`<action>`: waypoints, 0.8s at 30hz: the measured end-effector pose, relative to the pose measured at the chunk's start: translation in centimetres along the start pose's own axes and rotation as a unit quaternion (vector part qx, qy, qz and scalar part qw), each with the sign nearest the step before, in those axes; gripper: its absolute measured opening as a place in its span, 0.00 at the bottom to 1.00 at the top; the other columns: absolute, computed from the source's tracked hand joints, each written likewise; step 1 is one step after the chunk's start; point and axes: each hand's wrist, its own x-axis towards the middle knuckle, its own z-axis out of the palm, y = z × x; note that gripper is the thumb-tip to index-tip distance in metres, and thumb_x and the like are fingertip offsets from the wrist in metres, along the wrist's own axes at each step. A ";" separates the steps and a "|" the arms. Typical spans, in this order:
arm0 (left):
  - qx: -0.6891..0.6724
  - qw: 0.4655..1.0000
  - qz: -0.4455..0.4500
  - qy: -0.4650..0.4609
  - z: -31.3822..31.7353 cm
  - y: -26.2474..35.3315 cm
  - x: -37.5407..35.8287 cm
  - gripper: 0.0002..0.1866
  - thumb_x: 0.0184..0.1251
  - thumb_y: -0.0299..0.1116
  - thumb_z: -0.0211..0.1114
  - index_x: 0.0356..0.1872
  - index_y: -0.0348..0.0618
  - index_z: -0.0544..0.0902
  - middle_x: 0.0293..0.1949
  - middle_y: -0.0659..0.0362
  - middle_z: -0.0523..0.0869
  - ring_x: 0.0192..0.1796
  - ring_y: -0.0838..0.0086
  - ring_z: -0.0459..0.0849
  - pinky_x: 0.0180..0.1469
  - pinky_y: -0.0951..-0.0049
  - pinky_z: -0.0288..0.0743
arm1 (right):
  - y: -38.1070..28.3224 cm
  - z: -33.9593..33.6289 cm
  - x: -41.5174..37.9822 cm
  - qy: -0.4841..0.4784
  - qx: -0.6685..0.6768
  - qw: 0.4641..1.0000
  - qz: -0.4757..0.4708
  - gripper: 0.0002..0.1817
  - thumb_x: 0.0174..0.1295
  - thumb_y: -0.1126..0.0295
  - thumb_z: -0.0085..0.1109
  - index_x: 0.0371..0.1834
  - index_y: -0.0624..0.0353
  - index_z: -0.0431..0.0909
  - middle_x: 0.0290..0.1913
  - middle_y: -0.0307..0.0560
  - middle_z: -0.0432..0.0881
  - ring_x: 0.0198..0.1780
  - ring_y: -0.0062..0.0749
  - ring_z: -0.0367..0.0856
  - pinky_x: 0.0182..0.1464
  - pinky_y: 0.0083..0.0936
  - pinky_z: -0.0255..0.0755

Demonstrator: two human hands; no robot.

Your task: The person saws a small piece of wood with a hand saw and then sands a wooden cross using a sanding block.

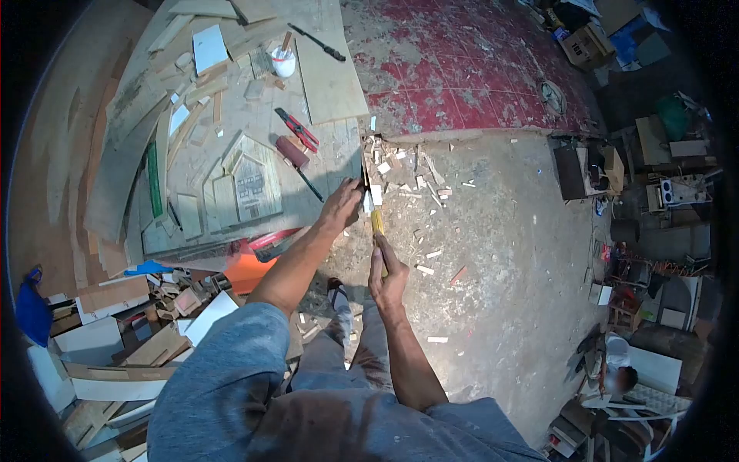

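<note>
At the surface's [312, 165] right edge, yellow tool [377, 220] sits beyond the right hand [392, 283], long axis running near to far, slight leftward lean at far end; right fingers [386, 249] clenched round its near part; left hand [339, 209] is left of its far end, fingers bent at the edge beside a small white piece [376, 194], can't tell if gripping; right hand nearer the tool, off the surface; open room right over the floor [493, 231], scraps [400, 163] strewn far side; red-handled cutter [297, 129] and wooden house shape [248, 183] left on surface.
</note>
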 end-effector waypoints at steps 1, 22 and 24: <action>0.005 1.000 0.007 0.002 -1.3 0.5 1.3 0.13 0.62 0.21 0.61 0.48 0.35 0.82 0.57 0.49 0.82 0.68 0.48 0.76 0.67 0.56 0.77 | 0.7 0.1 -0.6 0.005 0.006 1.000 -0.004 0.17 0.75 0.74 0.53 0.63 0.68 0.81 0.46 0.63 0.89 0.46 0.33 0.87 0.45 0.27 0.78; 0.033 0.993 -0.047 -0.104 3.1 -2.6 0.1 0.13 0.62 0.27 0.66 0.46 0.32 0.85 0.56 0.46 0.81 0.61 0.50 0.77 0.65 0.58 0.75 | -0.2 -0.4 -0.6 0.027 -0.042 0.995 -0.088 0.20 0.74 0.73 0.55 0.66 0.67 0.77 0.48 0.67 0.88 0.45 0.42 0.92 0.47 0.30 0.81; 0.085 0.995 -0.017 -0.039 4.0 -3.2 -0.5 0.13 0.61 0.28 0.66 0.45 0.31 0.85 0.60 0.44 0.80 0.65 0.52 0.76 0.67 0.60 0.74 | -1.2 -0.4 -0.8 -0.003 -0.010 1.000 -0.001 0.19 0.75 0.72 0.53 0.64 0.71 0.78 0.57 0.65 0.85 0.59 0.42 0.87 0.59 0.31 0.78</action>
